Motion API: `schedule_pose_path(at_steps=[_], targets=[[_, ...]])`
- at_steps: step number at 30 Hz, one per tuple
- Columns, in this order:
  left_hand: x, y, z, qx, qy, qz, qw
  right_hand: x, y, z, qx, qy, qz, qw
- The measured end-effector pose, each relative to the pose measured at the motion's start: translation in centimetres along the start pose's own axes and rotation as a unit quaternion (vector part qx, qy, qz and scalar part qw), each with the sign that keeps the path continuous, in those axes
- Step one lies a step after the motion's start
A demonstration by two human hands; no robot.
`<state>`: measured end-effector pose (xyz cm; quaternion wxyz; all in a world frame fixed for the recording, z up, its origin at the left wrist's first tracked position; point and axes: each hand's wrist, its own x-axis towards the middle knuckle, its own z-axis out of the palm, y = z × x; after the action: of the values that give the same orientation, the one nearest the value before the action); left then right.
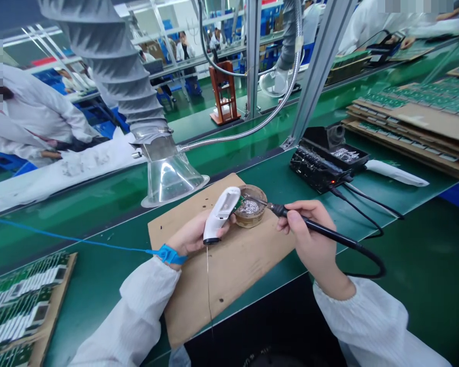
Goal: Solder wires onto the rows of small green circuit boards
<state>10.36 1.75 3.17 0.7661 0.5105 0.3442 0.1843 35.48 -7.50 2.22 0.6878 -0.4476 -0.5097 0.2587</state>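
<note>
My left hand (193,232), with a blue wrist strap (171,255), is closed around a white curved plastic housing (221,213) with a dark end. A small green circuit board (238,202) shows at its right side. Below the housing hangs a thin solder wire (208,278); how my fingers hold it is hidden. My right hand (309,229) grips a soldering iron (279,209) like a pen, its tip pointing left toward the board. Beneath the tip, a round tin (251,220) holds silvery solder bits. Whether the tip touches the board I cannot tell.
Cardboard (229,285) lies under my hands. A clear fume hood (174,178) hangs at the upper left. The black soldering station (315,168) stands right, beside another white housing (398,173). Board stacks (409,127) are at far right, more boards (19,306) at left. Co-workers sit beyond.
</note>
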Motion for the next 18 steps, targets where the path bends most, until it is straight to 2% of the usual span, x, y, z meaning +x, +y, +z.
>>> schedule_pose_path(at_steps=[2,4,7,9,11,14,18], targets=[[-0.5,0.7,0.6,0.050,0.032,0.023,0.998,0.2,0.1,-0.5,0.007,0.019,-0.001,1.000],[-1.2,1.6,1.2,0.152,0.065,0.037,0.986,0.4,0.2,-1.1,0.015,0.023,-0.003,1.000],[-2.9,2.6,1.4,0.367,0.121,0.066,0.920,0.5,0.0,-2.0,0.013,0.000,-0.012,1.000],[-4.5,2.7,0.7,0.445,0.144,0.079,0.881,0.3,-0.1,-2.8,-0.001,-0.012,-0.023,1.000],[-6.5,2.0,-0.4,0.489,0.165,0.081,0.853,-0.1,-0.2,-3.7,-0.012,-0.016,-0.029,0.999],[-9.5,-0.2,-2.1,0.531,0.195,0.061,0.822,-1.4,-0.2,-4.6,0.003,-0.032,-0.028,0.999],[-11.8,-3.2,-2.6,0.550,0.179,0.030,0.815,-3.5,0.0,-3.7,0.034,-0.093,-0.012,0.995]])
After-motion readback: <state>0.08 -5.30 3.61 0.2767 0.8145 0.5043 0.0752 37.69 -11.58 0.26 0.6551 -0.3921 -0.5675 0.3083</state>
